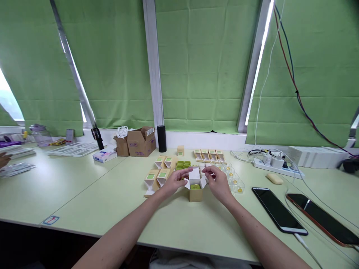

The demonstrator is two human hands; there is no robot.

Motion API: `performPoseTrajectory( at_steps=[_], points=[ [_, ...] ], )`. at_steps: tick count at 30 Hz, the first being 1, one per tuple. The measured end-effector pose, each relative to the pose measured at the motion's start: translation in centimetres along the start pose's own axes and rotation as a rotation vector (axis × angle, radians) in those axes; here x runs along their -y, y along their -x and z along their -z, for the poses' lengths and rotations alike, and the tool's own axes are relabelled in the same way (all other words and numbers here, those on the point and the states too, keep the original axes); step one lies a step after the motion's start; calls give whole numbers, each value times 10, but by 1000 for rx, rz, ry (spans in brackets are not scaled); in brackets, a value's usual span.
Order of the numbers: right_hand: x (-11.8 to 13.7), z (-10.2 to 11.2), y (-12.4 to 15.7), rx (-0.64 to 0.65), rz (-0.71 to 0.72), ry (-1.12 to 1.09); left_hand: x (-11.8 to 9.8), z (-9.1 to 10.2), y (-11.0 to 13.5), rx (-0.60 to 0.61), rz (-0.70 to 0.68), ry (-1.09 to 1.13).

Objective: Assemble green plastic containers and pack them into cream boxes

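A small kraft cardboard box (195,196) stands upright on the table in front of me, its white-lined flaps raised. Inside it, a round green item (195,186) shows at the opening. My left hand (177,182) is at the box's left side, fingers and thumb closed around the flaps there. On the other side, my right hand (217,182) has its thumb and forefinger curled at the right flap. Just behind lie several green containers (183,163), partly hidden by my left hand. Clear plastic cups (234,181) with yellow contents sit right of my right hand.
Opened kraft boxes (152,180) lie to the left, more boxes (209,155) at the back. Two phones (279,209) with cables and a power strip (276,167) occupy the right. A large carton (141,142) and black cylinder (161,138) stand by the window. Another person's hand (3,160) shows far left.
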State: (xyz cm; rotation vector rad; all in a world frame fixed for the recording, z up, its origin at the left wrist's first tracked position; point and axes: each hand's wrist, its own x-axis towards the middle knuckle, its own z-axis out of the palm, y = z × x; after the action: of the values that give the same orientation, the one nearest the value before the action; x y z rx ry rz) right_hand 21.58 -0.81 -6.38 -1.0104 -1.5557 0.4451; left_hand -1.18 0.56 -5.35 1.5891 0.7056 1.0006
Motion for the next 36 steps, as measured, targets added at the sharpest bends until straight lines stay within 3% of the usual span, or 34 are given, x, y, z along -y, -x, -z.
performPoseTrajectory(
  at_steps=[4,11,18,26,36],
  points=[
    [-10,-4,1,-6,-146,-110,-2,-1,-3,-18,17,74],
    [-19,-13,1,14,-277,-315,-4,-9,0,-34,24,55],
    [-16,-11,1,23,-310,-372,-2,-18,3,8,-7,13],
    [-7,-10,3,40,-360,-414,8,-21,3,-11,-26,-62],
    [-4,-13,5,72,-429,-449,5,-26,5,-41,7,-86]
  ],
)
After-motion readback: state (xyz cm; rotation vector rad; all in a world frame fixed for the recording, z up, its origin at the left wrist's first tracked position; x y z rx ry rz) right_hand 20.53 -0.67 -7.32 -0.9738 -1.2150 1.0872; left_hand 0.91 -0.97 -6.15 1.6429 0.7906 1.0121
